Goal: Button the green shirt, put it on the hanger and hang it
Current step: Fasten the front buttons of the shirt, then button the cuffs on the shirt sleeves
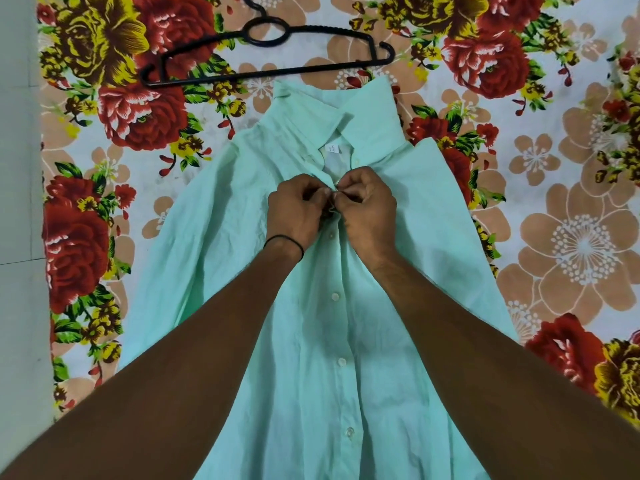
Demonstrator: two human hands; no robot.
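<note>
While our left hand (294, 214) and right hand (369, 209) pinch the placket of the green shirt (311, 341), we risk the button slipping back if cloth bunches.

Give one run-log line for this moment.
step: buttoning | left hand, right hand: pinch green shirt placket below collar | black hanger: untouched on floral bedsheet

One green shirt (242, 202), one black hanger (311, 31), four buttons (335, 296) (those showing), one left hand (294, 216), one right hand (369, 216).
</note>
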